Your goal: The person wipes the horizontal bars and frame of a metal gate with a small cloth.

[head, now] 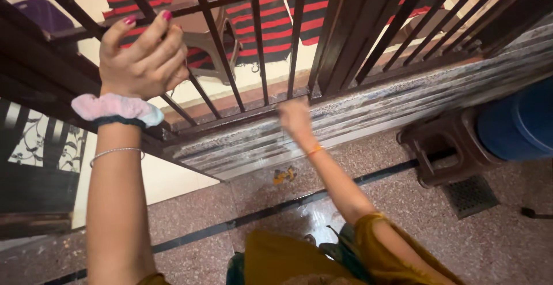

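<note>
one dark metal grille gate (242,48) of slanted round bars is seen, and every place below is given from it. under its lower rail one long stone sill (368,112), streaked grey and polished, is laid. on the near side of the gate a speckled pink-grey stone floor (501,244) is spread, crossed by one thin dark inlaid line. behind the bars one red-and-black striped cloth (271,20) is hung, and one brown plastic chair (201,37) is stood in front of it. to the right of the gate, on the floor, one blue round barrel (518,123) is set beside one brown moulded plastic stool (443,146); what the barrel contains cannot be told. one small square drain grate (472,195) is sunk in the floor just before the stool. two hands are counted. the left hand (141,57) is raised to the gate's upper left, its fingers curled together and clamped on one bar; a pink scrunchie (115,109) and one thin silver bangle (115,152) are worn below it. the right hand (295,118) is stretched to the gate's bottom rail and touches it; it is blurred, so whether its fingers are closed cannot be told. one small yellow scrap (284,175) lies on the floor below the sill.
</note>
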